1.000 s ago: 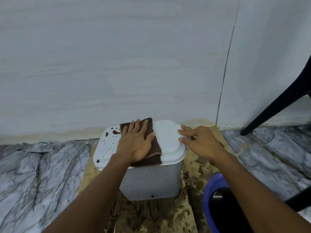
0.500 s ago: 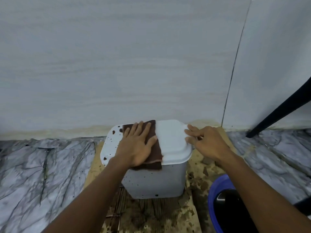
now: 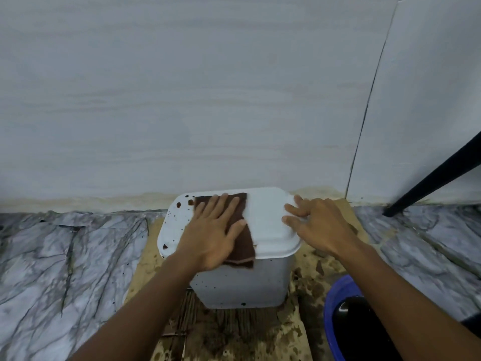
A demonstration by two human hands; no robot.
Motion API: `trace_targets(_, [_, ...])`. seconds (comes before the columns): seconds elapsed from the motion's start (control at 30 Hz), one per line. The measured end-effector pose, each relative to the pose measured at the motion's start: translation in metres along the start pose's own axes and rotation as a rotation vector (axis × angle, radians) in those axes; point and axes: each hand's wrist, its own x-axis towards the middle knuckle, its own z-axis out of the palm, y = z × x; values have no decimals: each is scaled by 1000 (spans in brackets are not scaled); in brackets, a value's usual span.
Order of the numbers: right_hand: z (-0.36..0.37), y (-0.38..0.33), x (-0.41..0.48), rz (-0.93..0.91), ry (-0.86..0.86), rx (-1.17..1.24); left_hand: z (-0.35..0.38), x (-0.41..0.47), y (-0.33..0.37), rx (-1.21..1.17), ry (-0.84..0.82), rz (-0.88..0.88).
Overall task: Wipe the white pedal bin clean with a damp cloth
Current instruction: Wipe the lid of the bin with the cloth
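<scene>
Left hand (image 3: 212,230) flat on brown cloth (image 3: 244,247) atop spattered white bin (image 3: 269,220)

So the left grip (image 3: 210,230) is lying flat on a brown cloth (image 3: 246,247), pressing it onto the lid (image 3: 268,220) of the white pedal bin (image 3: 242,287). The right grip (image 3: 320,225) is resting, fingers spread, on the lid's 3 o'clock edge. Brown spots are showing on the lid's 9 o'clock side. The bin's sitting on stained cardboard (image 3: 145,256), with a blue bucket (image 3: 335,295) at its 4 o'clock.
</scene>
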Motion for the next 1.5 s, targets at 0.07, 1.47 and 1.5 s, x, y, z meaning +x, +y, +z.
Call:
trace_targets(0.07, [4, -4, 4, 15, -24, -72, -7, 9, -24, 0, -19, -118])
trace_targets(1.47, [41, -17, 12, -121, 55, -173, -1, 25, 28, -29, -33, -25])
trace_targets(1.5, [41, -17, 11, -118, 62, -157, 0, 11, 27, -32, -25, 13])
